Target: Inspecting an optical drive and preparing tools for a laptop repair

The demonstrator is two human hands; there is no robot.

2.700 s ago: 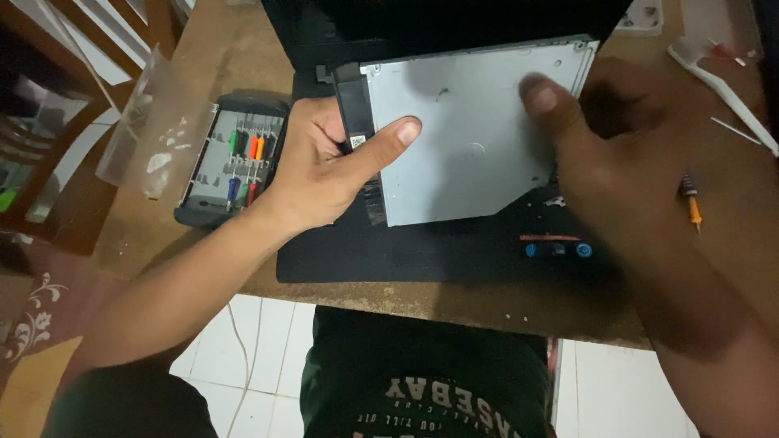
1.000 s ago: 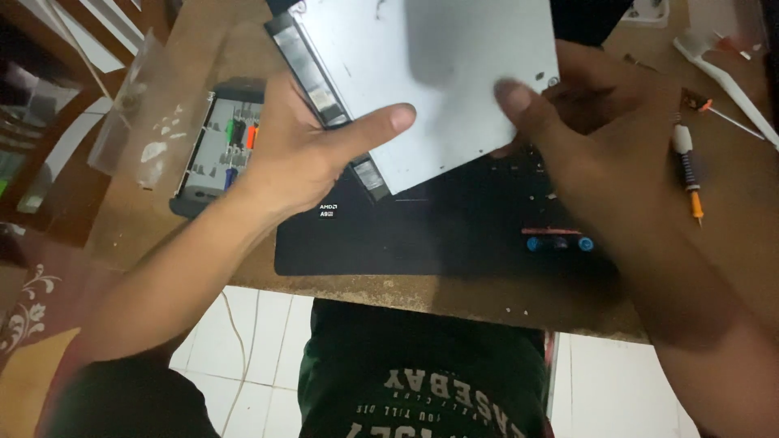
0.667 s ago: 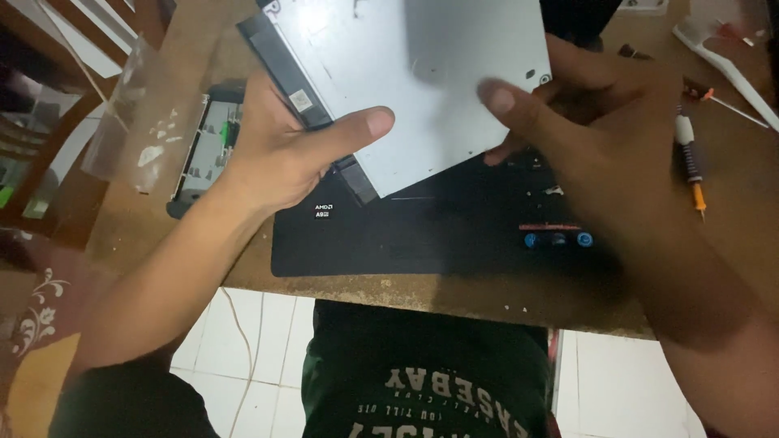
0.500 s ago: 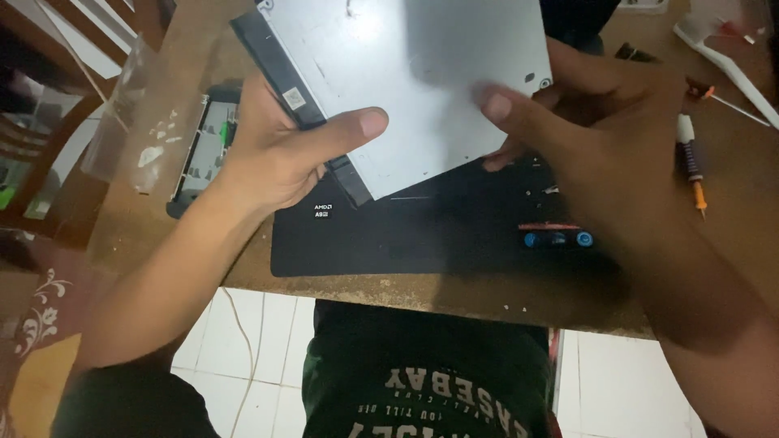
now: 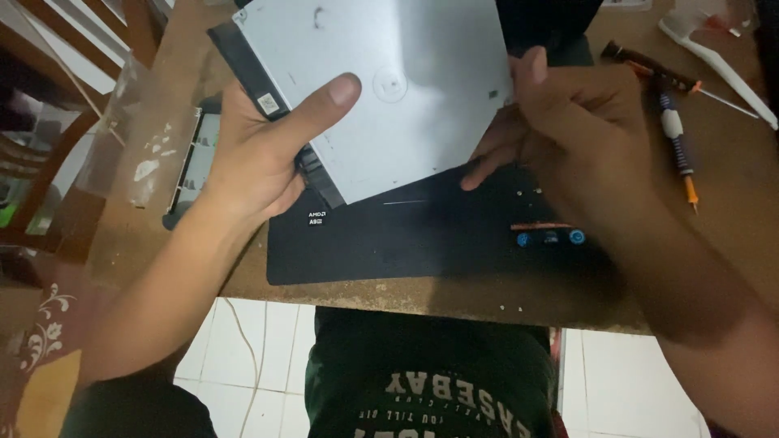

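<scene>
Two hands on one flat grey drive point(image 5: 381, 89), lifted clear above black laptop point(image 5: 422, 235) on surface point(image 5: 730, 170). Left hand point(image 5: 260, 154) clamps dark front edge, thumb across top. Right hand point(image 5: 568, 122) pinches opposite near corner. Drive's long axis tilted, running left-near to right-far; neither hand nearer. Screwdriver point(image 5: 673, 138) beside right hand.

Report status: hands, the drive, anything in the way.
Left hand and right hand both grip the silver optical drive, lifted above the black laptop. Screwdriver lies right, apart. Nothing blocking.
</scene>
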